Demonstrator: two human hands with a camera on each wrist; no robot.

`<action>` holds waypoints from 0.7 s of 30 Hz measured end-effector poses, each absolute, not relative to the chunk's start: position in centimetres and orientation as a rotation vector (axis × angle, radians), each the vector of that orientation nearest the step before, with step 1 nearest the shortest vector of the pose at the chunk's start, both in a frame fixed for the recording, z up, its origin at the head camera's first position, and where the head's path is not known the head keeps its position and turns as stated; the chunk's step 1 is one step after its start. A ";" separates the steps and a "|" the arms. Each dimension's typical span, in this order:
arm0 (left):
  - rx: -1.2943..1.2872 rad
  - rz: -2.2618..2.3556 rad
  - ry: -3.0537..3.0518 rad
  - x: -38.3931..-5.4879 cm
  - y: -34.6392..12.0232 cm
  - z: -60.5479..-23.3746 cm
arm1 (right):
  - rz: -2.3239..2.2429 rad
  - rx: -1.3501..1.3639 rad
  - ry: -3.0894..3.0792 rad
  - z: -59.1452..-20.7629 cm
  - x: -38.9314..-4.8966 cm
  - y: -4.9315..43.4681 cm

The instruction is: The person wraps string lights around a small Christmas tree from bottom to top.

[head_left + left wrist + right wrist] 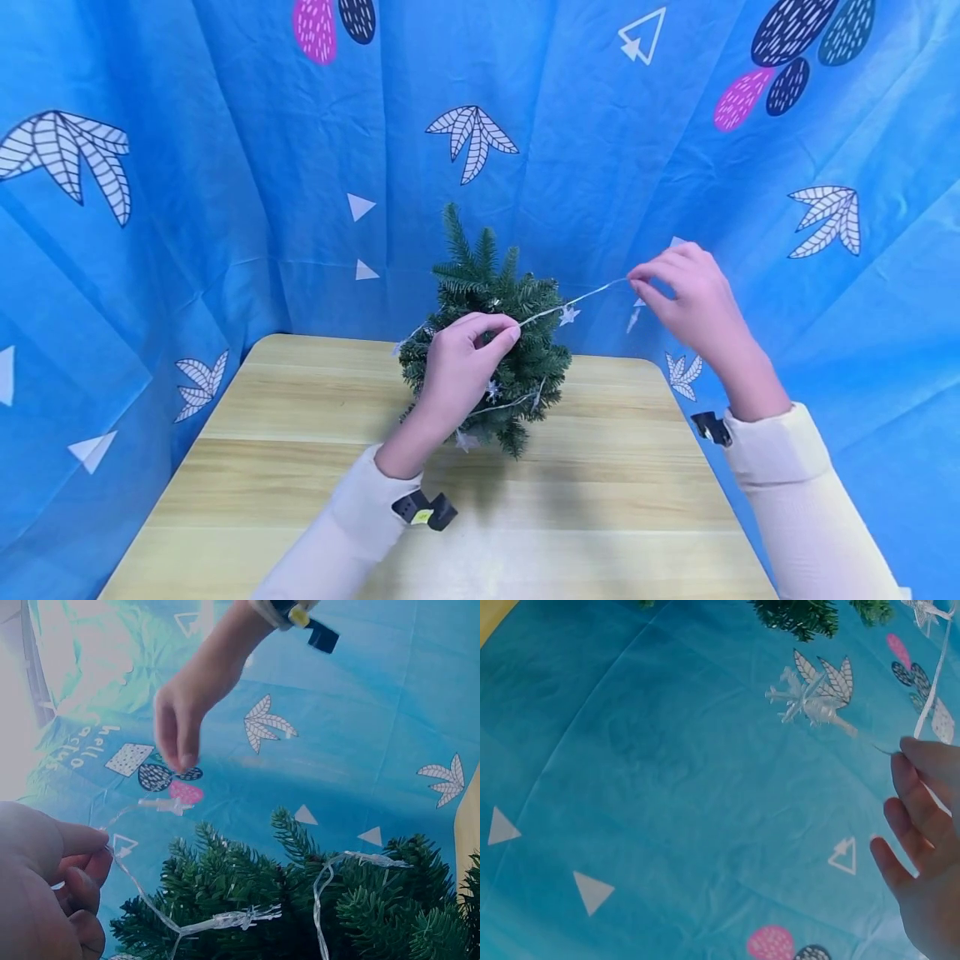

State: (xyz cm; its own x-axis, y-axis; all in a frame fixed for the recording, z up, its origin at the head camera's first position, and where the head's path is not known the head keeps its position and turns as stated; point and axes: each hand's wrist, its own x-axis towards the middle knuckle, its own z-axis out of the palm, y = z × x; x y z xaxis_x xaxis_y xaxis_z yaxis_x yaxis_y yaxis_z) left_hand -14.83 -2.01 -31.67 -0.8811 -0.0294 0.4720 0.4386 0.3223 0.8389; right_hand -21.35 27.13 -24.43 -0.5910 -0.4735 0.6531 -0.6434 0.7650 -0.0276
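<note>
A small green artificial Christmas tree (480, 275) stands on the table, a string of lights (592, 293) with clear snowflake-shaped covers wound round it. In front of the tree my left hand (467, 360) pinches the wire between thumb and forefinger. Out to the right and a little higher, my right hand (693, 300) pinches the same wire, which runs nearly straight between both hands. One snowflake light (568, 315) hangs from that stretch. Close to the right fingertips another snowflake light (802, 697) dangles in the right wrist view. More wire (321, 900) loops over the branches in the left wrist view.
The tree stands toward the back of a light wooden table (315, 433). Blue patterned cloth (315, 150) hangs behind and along both sides, close to the table's edges. Dark wrist cameras (423, 508) are strapped over the pale sleeves.
</note>
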 end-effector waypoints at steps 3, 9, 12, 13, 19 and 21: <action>-0.327 -1.520 -2.207 -14.8 -1.7 -31.8 | 0.386 0.792 -2.302 -24.1 -22.9 26.2; -0.325 -1.443 -2.205 -14.8 -1.2 -31.9 | 0.524 0.773 -2.279 -23.9 -26.3 24.2; -0.332 -1.426 -2.205 -14.9 -0.9 -31.9 | 0.603 0.761 -2.298 -23.9 -27.6 23.3; -0.331 -1.424 -2.204 -14.9 -0.8 -31.9 | 0.624 0.754 -2.306 -23.8 -27.9 23.0; -0.312 -1.400 -2.187 -15.2 -0.4 -31.9 | 0.710 0.711 -2.343 -23.7 -29.5 21.6; -0.310 -1.387 -2.186 -15.3 -0.4 -31.9 | 0.726 0.690 -2.350 -23.8 -29.9 21.2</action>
